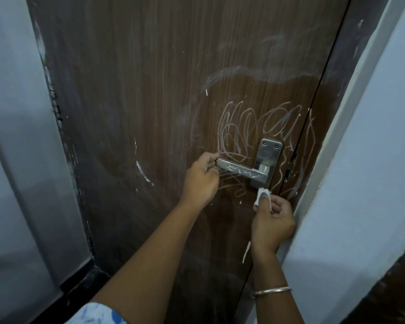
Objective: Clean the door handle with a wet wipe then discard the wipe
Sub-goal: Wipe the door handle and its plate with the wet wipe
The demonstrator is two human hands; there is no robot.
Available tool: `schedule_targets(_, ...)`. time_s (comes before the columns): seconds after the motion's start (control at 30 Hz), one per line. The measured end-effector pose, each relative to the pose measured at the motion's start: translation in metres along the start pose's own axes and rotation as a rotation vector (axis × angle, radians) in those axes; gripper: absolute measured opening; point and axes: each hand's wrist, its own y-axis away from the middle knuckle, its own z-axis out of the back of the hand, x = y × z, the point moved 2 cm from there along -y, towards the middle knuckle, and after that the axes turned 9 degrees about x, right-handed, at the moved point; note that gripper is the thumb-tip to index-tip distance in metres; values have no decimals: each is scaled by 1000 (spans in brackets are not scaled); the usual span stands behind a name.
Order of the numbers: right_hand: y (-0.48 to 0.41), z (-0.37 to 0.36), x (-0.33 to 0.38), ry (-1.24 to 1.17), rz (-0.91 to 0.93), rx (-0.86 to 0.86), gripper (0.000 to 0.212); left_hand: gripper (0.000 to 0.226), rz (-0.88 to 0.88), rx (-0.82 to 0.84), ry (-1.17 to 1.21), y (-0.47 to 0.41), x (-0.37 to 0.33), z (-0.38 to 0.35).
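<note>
Left hand: fingers pinch the free end of the door handle — likely steadying the lever.
Right hand: thumb and fingers pinch the wet wipe, bunched to a point — pressed against the plate's lower edge, probably reaching its corner.
Door: chalk-like scribbles surround the handle.

Hands on handle, wipe
</note>
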Motion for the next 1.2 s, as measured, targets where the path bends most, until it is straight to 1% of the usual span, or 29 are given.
schedule_targets(0.1,1,0,16,1,66,-2,4,40,-5,1,12,0,1,-1)
schedule_targets(0.2,2,2,33,35,192,-10,9,42,-2,-3,8,-1,2,0)
schedule_targets(0.33,1,5,55,239,373,-16,22,42,-8,9,37,-1,2,-1)
schedule_targets(0.4,-2,5,66,328,459,-6,23,42,-8,17,46,0,2,0)
schedule_targets(0.47,-11,3,78,403,521,39,22,42,3,20,41,0,2,1)
schedule_targets(0.57,-29,-4,91,629,582,206,22,41,-2,30,53,2,0,0)
schedule_targets(0.67,-40,-13,96,897,594,375,29,42,-4,27,57,2,0,-1)
schedule_targets(0.73,-44,-14,99,967,554,432,34,42,4,17,41,1,0,0)
schedule_targets(0.83,-48,-11,102,967,429,508,35,41,11,20,31,1,1,0)
schedule_targets(0.9,-50,-11,105,963,392,527,37,41,8,19,22,1,0,0)
schedule_targets(1.0,-48,-15,108,1041,444,508,37,41,7,17,27,0,-1,0)
schedule_targets(1.2,-44,-2,108,945,436,551,26,40,18,18,10,4,-6,0)
